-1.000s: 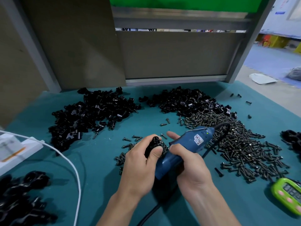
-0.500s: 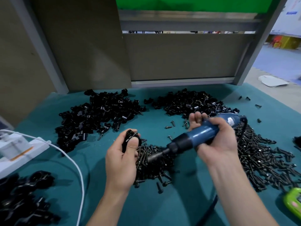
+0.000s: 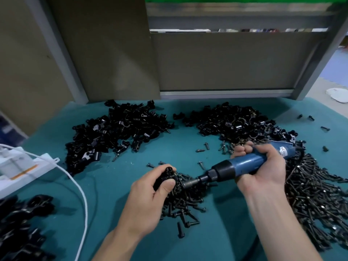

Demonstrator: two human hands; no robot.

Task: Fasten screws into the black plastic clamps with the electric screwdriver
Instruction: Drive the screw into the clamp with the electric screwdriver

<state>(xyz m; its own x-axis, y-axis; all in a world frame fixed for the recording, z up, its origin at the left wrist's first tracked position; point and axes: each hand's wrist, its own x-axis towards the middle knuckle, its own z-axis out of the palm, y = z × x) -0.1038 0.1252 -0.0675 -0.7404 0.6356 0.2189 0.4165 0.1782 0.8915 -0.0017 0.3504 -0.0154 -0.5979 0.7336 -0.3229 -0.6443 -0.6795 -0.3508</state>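
Observation:
My left hand (image 3: 148, 202) grips a black plastic clamp (image 3: 164, 177) just above a small heap of dark screws (image 3: 185, 200). My right hand (image 3: 263, 166) holds the blue electric screwdriver (image 3: 243, 165), which lies almost level and points left. Its black bit tip (image 3: 185, 184) sits right beside the clamp, close to my left thumb. Two piles of black clamps lie further back, one at the left (image 3: 116, 132) and one at the right (image 3: 229, 121). A wide spread of screws (image 3: 316, 194) covers the mat under and right of my right forearm.
The teal mat (image 3: 116, 185) covers the table. A white power strip (image 3: 20, 166) with a white cable (image 3: 79, 187) lies at the left edge. More black clamps (image 3: 20, 223) are heaped at the lower left. Grey partition panels (image 3: 216, 59) close off the back.
The left hand with the clamp has moved right and down toward the small screw heap. The screwdriver tip has dropped lower and now sits against the clamp side, and the view has tilted slightly.

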